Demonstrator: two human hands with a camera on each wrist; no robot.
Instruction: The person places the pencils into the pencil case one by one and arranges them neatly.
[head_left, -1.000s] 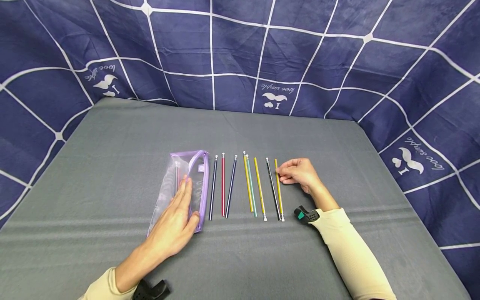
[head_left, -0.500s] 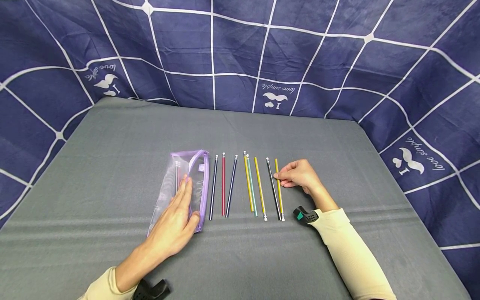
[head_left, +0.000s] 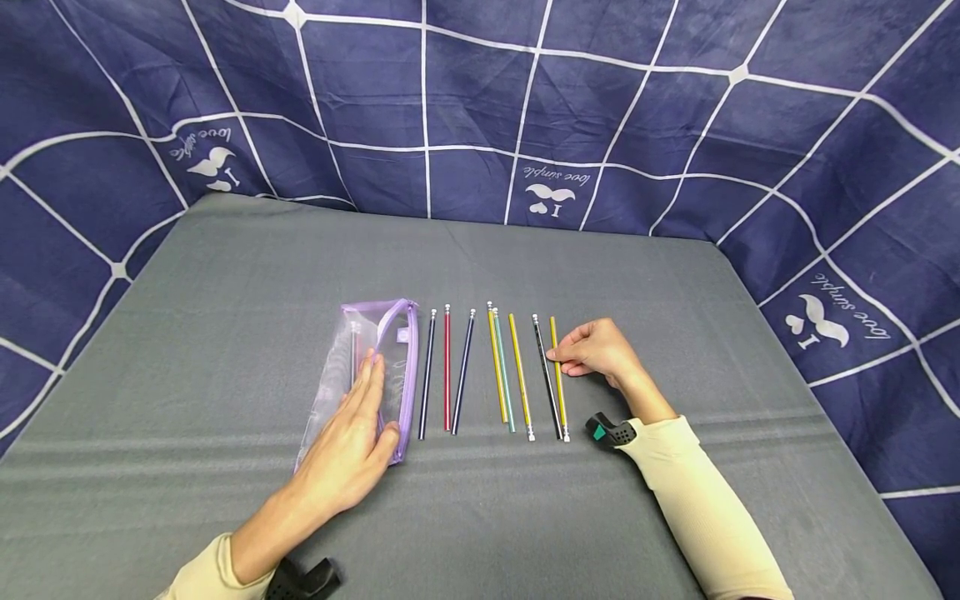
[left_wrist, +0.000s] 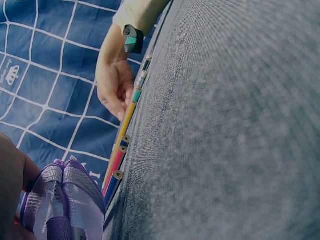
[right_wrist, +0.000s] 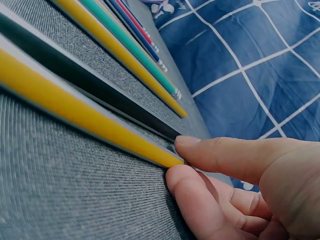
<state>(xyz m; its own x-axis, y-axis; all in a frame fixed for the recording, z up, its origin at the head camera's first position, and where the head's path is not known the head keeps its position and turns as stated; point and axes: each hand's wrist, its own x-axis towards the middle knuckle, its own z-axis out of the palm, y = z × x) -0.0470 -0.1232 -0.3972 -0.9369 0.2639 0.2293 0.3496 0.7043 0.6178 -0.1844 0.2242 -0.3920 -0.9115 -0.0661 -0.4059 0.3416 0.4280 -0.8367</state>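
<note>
My left hand rests with straight fingers on a purple-edged mesh pencil pouch, its mouth toward the right. Through the mesh shows a pencil. At the right end of a spread of pencils, my right hand pinches a yellow pencil between thumb and fingers near its far end. The right wrist view shows the thumb tip right beside the neighbouring black pencil, with the yellow pencil ending at the fingertips. That yellow pencil's eraser end points toward me on the grey cloth.
Between the pouch and the black pencil lie two dark blue pencils, a red pencil, a teal pencil and two more yellow pencils, one at the middle. A blue gridded curtain stands behind the grey table.
My right hand has slid slightly toward me along the yellow pencil, and its thumb now reaches across it to the black pencil's side. The left hand and pouch stay put.
</note>
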